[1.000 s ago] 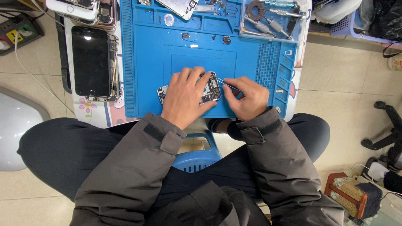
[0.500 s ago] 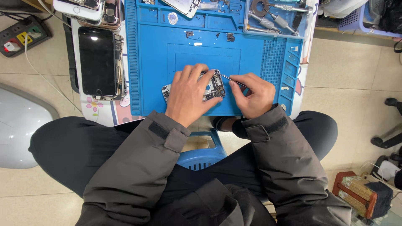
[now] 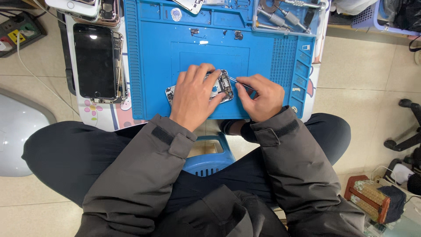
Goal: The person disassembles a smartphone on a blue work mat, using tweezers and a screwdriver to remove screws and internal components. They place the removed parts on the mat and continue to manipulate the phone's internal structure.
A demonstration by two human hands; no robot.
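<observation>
An opened phone body [image 3: 222,84] lies on the blue work mat [image 3: 166,61], its insides facing up. My left hand [image 3: 193,96] lies flat over most of it, fingers spread and pressing it onto the mat. My right hand [image 3: 259,96] is closed around thin metal tweezers [image 3: 239,83], whose tip touches the right end of the phone body. Both arms wear grey jacket sleeves.
A black phone screen [image 3: 94,59] lies on the small table left of the mat. Small screws and parts [image 3: 194,31] sit on the mat's far side, tools [image 3: 280,17] in its top right tray. A power strip [image 3: 17,30] lies far left, a blue stool [image 3: 208,160] below.
The view has shifted slightly; both hands stay in the same pose on the phone body, with the tweezers still at its right end.
</observation>
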